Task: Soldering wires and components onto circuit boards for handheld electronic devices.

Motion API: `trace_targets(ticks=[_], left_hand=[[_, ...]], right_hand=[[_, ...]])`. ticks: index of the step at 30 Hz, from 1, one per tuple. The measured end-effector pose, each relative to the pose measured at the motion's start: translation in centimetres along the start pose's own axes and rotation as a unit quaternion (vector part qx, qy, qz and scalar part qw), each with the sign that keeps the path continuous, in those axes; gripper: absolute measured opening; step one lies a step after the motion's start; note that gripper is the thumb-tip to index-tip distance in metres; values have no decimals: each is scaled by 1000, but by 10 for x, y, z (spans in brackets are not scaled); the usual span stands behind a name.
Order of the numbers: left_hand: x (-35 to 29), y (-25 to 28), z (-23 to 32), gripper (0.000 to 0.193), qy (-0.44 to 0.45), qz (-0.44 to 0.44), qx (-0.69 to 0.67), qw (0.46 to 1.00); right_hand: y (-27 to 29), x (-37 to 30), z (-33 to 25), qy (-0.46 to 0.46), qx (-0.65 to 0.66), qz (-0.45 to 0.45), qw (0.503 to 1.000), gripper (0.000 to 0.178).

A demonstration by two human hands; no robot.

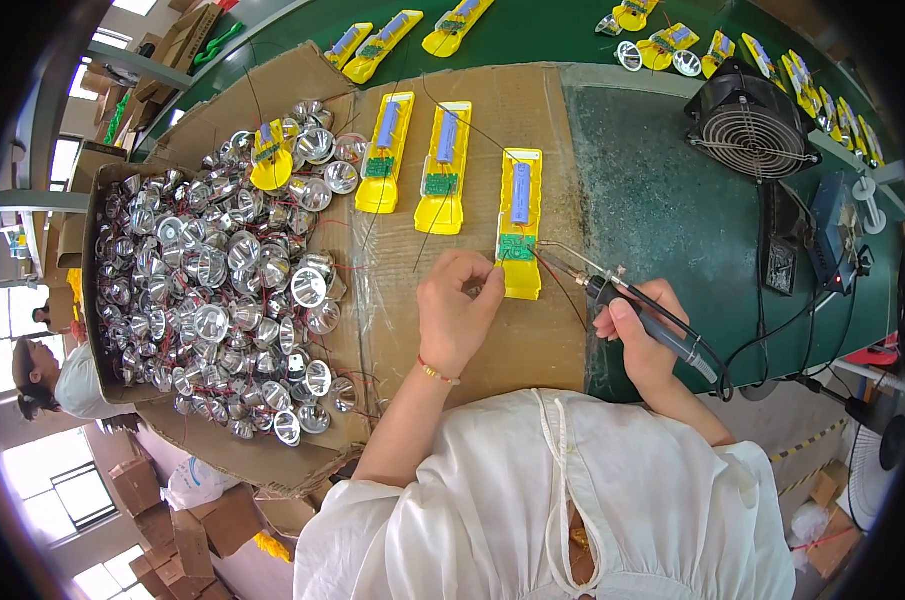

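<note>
Directly in front of me a yellow plastic housing lies on the cardboard, with a blue-purple cylindrical battery and a small green circuit board in it. My left hand is at the left edge of the board, thumb and forefinger pinched; whatever is between them is too small to make out. A soldering iron with a thin metal feed tube is gripped in my right hand. Its tip points at the board's right side. Thin dark wires run from the housing.
Left stands a cardboard box heaped with silvery reflector cups. Two similar yellow housings lie beyond my left hand. A black fan and a soldering station with cables stand at right. More yellow housings line the green bench's far side.
</note>
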State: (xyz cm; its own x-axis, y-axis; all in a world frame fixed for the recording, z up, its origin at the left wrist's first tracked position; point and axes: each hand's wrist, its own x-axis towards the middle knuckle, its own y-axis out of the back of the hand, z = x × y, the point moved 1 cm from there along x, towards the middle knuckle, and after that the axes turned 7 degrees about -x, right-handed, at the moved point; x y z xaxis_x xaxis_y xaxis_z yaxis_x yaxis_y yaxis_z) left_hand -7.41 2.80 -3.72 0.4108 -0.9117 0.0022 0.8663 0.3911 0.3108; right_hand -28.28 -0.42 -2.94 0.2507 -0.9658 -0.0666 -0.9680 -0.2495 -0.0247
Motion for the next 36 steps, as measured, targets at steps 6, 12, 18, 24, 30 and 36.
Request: trace_targets(ticks=[6, 12, 18, 24, 30, 36], left_hand=[[-1, 5, 4, 9, -55, 57, -32, 996], [-3, 4, 2, 9, 17, 39, -154, 987], [-1, -1, 6, 7, -6, -20, -33, 999], [1, -5, 6, 8, -41, -31, 41, 998], [1, -7, 5, 7, -19, -22, 24, 999], [2, -7, 7, 7, -15, -23, 25, 999]], right_hand=[[4, -1, -2, -7, 6, 3, 1000, 12], [-1, -1, -1, -11, -3, -4, 1000, 12], [-2, 0, 0, -28, -16, -18, 999, 12], [-5, 1, -2, -39, -12, -27, 999, 14], [-7, 3, 2, -26, -39, -34, 998, 12], [-2, -2, -2, -17, -6, -10, 1000, 14]])
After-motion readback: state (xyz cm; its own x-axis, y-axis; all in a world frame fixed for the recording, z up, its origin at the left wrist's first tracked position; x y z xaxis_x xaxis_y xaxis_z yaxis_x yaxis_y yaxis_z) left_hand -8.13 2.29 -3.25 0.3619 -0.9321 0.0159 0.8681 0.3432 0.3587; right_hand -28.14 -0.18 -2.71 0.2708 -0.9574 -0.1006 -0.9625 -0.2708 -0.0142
